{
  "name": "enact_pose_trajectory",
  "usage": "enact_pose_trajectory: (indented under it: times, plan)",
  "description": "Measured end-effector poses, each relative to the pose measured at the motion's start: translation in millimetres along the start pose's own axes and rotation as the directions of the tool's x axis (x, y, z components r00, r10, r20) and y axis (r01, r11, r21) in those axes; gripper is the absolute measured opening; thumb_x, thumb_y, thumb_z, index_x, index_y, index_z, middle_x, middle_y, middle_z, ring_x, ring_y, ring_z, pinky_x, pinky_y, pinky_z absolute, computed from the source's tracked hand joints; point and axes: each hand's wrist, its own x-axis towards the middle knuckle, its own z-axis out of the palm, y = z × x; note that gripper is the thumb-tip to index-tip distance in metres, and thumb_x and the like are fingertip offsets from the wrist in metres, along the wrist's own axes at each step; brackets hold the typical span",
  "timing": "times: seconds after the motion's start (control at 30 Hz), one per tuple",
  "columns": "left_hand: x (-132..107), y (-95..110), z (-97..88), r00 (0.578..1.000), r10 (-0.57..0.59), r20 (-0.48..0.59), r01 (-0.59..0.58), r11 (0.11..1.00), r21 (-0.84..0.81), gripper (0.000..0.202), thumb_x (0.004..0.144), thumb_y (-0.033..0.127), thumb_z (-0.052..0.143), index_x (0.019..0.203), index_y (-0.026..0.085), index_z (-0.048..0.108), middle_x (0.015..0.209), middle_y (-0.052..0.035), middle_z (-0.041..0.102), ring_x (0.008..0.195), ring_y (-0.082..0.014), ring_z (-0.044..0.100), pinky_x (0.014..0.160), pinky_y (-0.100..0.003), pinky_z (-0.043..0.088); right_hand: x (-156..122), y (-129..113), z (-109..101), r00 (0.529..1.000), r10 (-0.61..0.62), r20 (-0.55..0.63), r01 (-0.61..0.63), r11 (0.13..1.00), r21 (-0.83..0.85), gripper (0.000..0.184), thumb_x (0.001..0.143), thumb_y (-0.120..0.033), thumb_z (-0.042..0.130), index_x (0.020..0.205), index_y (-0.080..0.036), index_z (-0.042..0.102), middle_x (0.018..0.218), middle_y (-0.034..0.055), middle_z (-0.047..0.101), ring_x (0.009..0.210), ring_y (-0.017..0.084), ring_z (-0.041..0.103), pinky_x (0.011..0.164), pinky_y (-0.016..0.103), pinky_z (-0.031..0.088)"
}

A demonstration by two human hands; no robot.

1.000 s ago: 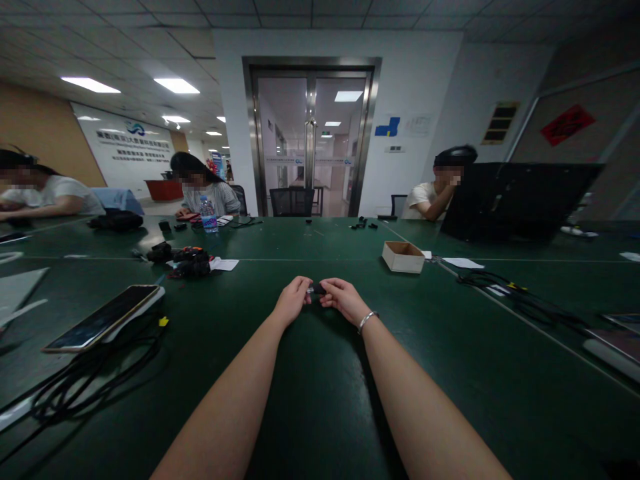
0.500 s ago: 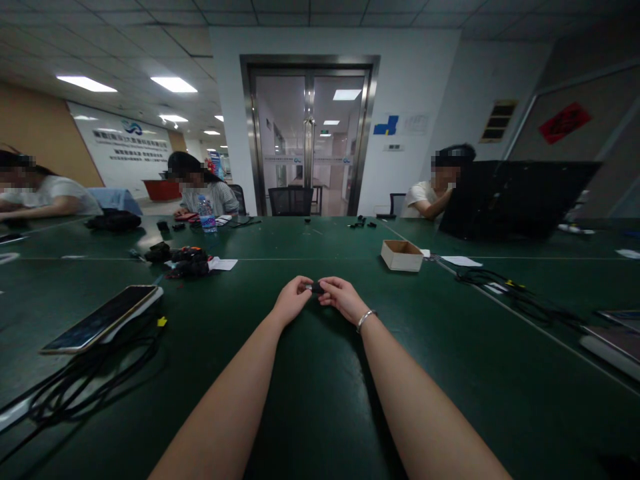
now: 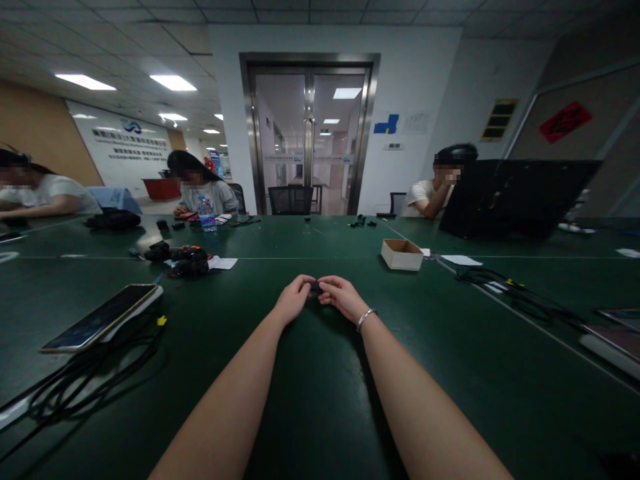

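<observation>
Both my arms reach forward over a dark green table (image 3: 310, 400). My left hand (image 3: 293, 300) and my right hand (image 3: 341, 296) meet at the fingertips, both pinched on a small black part (image 3: 315, 287) held just above the tabletop. Most of the part is hidden by my fingers. A thin bracelet circles my right wrist. A small open cardboard box (image 3: 402, 254) stands beyond my right hand.
A phone on a white base (image 3: 103, 323) with black cables lies at the left. A heap of black and red parts (image 3: 186, 261) sits further back. A black laptop (image 3: 515, 199) stands at the right, cables (image 3: 515, 297) before it. Three people sit at the far side.
My fingertips have closed in tighter round the small black part, which shows less than before. My arms have hardly moved.
</observation>
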Motion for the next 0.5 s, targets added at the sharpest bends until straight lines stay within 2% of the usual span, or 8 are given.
enact_pose_trajectory:
  times: [0.07,0.2,0.33,0.4,0.5]
  plan:
    - [1.2,-1.3,-0.2,1.0,0.003,-0.006,-0.003,1.0,-0.022,0.027,0.082,0.025,0.049,0.106,0.021,0.061,0.088,-0.0026,0.063,0.08,-0.0149,0.057,0.074,-0.026,0.044,-0.1,-0.3,-0.3,1.0,0.003,0.006,-0.003,1.0,0.002,0.011,0.079,-0.013,0.07,0.088,-0.013,0.063,0.068,0.0029,0.066,0.053,0.01,0.063,0.051,0.02,0.055]
    - [3.8,-3.9,-0.7,0.997,-0.072,0.038,0.075,0.993,-0.089,0.029,0.083,0.024,0.041,0.104,0.02,0.062,0.07,-0.0003,0.058,0.067,-0.0147,0.054,0.064,-0.026,0.042,-0.9,-1.2,-0.1,1.0,0.008,0.014,-0.008,1.0,0.008,0.011,0.078,-0.013,0.07,0.087,-0.012,0.064,0.068,0.0032,0.066,0.053,0.01,0.063,0.051,0.019,0.055]
    - [3.7,-4.6,-1.0,0.999,-0.019,0.026,0.021,0.996,-0.083,0.028,0.079,0.021,0.045,0.099,0.02,0.064,0.079,-0.0011,0.061,0.073,-0.0142,0.055,0.068,-0.025,0.042,-1.9,-2.0,0.9,1.0,0.014,0.002,-0.014,1.0,0.015,0.011,0.078,-0.012,0.071,0.087,-0.012,0.064,0.065,0.0032,0.065,0.053,0.01,0.063,0.051,0.02,0.055]
    - [3.4,-4.7,-0.6,1.0,0.004,0.021,-0.002,0.996,-0.094,0.027,0.079,0.024,0.046,0.1,0.02,0.063,0.079,-0.0012,0.061,0.074,-0.0143,0.056,0.069,-0.025,0.042,-2.3,-2.4,1.2,1.0,0.013,0.002,-0.013,1.0,0.018,0.01,0.077,-0.012,0.071,0.086,-0.012,0.065,0.066,0.0035,0.065,0.053,0.011,0.063,0.05,0.02,0.055]
    - [3.6,-5.1,0.3,0.999,-0.021,0.039,0.025,0.993,-0.112,0.03,0.084,0.032,0.044,0.104,0.019,0.061,0.063,0.0013,0.055,0.062,-0.0138,0.054,0.062,-0.025,0.041,-2.8,-2.7,1.3,1.0,0.007,0.015,-0.007,1.0,0.016,0.009,0.078,-0.012,0.07,0.085,-0.013,0.065,0.068,0.0034,0.066,0.053,0.01,0.063,0.051,0.02,0.055]
